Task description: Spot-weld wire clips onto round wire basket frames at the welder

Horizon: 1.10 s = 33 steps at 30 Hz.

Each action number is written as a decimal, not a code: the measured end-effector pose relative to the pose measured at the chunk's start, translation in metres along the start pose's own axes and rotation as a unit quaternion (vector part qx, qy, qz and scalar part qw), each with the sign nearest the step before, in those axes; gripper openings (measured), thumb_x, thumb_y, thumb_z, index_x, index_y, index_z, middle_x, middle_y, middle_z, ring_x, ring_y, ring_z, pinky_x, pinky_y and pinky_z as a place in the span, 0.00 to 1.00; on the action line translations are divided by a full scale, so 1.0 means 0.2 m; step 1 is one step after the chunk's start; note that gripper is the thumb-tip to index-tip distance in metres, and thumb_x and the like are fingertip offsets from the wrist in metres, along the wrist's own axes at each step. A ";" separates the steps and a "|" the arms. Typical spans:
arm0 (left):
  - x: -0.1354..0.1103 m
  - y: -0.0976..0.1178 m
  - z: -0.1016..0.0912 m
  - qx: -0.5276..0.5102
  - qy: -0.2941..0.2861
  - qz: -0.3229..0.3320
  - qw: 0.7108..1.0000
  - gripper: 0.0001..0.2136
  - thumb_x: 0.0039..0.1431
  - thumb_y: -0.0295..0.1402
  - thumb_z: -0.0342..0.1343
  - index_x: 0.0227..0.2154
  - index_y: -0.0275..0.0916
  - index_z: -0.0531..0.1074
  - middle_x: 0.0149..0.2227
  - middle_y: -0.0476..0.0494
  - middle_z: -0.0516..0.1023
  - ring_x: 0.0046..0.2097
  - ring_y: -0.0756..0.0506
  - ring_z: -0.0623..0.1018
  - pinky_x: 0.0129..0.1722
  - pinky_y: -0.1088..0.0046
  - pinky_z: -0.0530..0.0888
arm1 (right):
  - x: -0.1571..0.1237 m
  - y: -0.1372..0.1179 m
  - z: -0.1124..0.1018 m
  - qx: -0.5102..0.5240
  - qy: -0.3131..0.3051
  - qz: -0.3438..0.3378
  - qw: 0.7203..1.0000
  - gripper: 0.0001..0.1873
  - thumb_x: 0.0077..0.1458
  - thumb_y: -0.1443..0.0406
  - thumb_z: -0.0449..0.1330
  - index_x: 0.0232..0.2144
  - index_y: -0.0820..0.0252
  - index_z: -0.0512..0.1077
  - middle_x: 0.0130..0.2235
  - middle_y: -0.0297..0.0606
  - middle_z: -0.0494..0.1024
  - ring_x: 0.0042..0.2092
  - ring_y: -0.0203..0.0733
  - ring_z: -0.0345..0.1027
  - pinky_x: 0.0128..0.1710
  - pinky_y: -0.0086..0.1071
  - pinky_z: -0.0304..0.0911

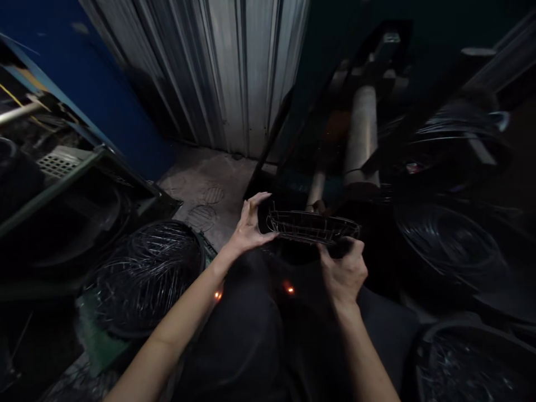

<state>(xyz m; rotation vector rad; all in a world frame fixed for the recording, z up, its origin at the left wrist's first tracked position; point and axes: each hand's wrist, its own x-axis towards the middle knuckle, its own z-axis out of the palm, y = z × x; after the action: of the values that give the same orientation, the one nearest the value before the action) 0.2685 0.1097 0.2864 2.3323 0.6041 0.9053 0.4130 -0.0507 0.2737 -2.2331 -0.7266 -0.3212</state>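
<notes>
A shallow round wire frame (312, 228), like a small fan grille or basket of thin metal wire, is held up in front of my lap. My right hand (345, 268) is closed on its near right edge, thumb underneath. At the frame's left end is my left hand (251, 226), thumb and fingers spread apart around the rim. Its thumb tip is close to the wire; whether it touches I cannot tell. Behind the frame stands a dark machine with a thick metal cylinder (362, 134).
To my left, a round tub (151, 273) holds many thin metal wires, beside a green metal frame (75, 192). Other containers of wire (450, 234) stand on the right. Round wire grilles (203, 216) lie on the floor before a corrugated wall (234, 72). Two orange glows show low down.
</notes>
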 end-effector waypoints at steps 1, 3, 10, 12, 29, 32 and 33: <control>-0.02 -0.04 -0.02 0.002 -0.005 -0.013 1.000 0.42 0.43 0.35 0.65 0.59 0.42 0.47 0.60 0.33 0.56 0.63 0.38 0.58 0.62 0.50 0.55 | 0.00 0.00 0.00 0.000 -0.005 0.007 1.000 0.36 0.46 0.36 0.49 0.39 0.61 0.67 0.33 0.46 0.75 0.33 0.51 0.71 0.28 0.36 0.58; -0.06 -0.08 -0.01 0.005 -0.033 -0.018 0.999 0.42 0.42 0.36 0.65 0.58 0.41 0.49 0.60 0.32 0.55 0.63 0.36 0.58 0.61 0.47 0.55 | 0.00 -0.01 0.00 -0.001 -0.016 0.022 1.000 0.37 0.45 0.36 0.49 0.39 0.61 0.66 0.33 0.46 0.75 0.33 0.52 0.71 0.29 0.37 0.59; 0.01 -0.06 0.14 0.047 -0.064 -0.024 0.997 0.40 0.38 0.36 0.65 0.56 0.41 0.54 0.62 0.34 0.52 0.65 0.32 0.49 0.60 0.39 0.47 | 0.02 -0.02 -0.02 -0.002 -0.047 0.060 0.997 0.33 0.42 0.40 0.57 0.40 0.60 0.64 0.33 0.46 0.75 0.34 0.54 0.71 0.31 0.37 0.60; 0.05 -0.08 0.14 0.061 -0.066 -0.019 0.996 0.35 0.38 0.37 0.65 0.52 0.40 0.59 0.61 0.34 0.54 0.65 0.32 0.51 0.60 0.39 0.47 | 0.03 -0.02 0.00 0.010 -0.044 0.062 0.997 0.31 0.42 0.42 0.58 0.39 0.60 0.64 0.32 0.45 0.76 0.33 0.52 0.71 0.29 0.37 0.60; -0.10 0.34 0.08 0.157 -0.139 0.115 0.971 0.24 0.44 0.40 0.61 0.47 0.47 0.65 0.57 0.44 0.62 0.58 0.33 0.64 0.61 0.39 0.48 | -0.28 0.95 -0.89 -0.245 -0.131 0.329 0.902 0.20 0.49 0.57 0.59 0.39 0.68 0.72 0.39 0.55 0.77 0.41 0.51 0.72 0.41 0.41 0.64; -0.13 0.40 0.13 0.178 -0.164 0.109 0.964 0.30 0.40 0.39 0.64 0.49 0.40 0.64 0.55 0.35 0.64 0.57 0.33 0.65 0.60 0.39 0.50 | -0.36 1.09 -0.85 -0.216 -0.212 0.330 0.894 0.19 0.45 0.51 0.59 0.29 0.61 0.74 0.28 0.48 0.77 0.33 0.51 0.73 0.33 0.40 0.65; -0.14 0.39 0.15 0.181 -0.173 0.103 0.963 0.30 0.40 0.40 0.64 0.48 0.38 0.65 0.54 0.34 0.64 0.57 0.34 0.65 0.60 0.40 0.50 | -0.39 1.12 -0.83 -0.206 -0.233 0.325 0.893 0.19 0.45 0.50 0.59 0.27 0.59 0.74 0.26 0.48 0.77 0.31 0.52 0.73 0.31 0.40 0.65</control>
<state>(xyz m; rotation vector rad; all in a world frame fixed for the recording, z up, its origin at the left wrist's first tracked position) 0.2871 0.0252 0.3047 2.8391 0.4109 0.4773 0.4805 -0.3269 0.2218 -2.8431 -0.0934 0.4503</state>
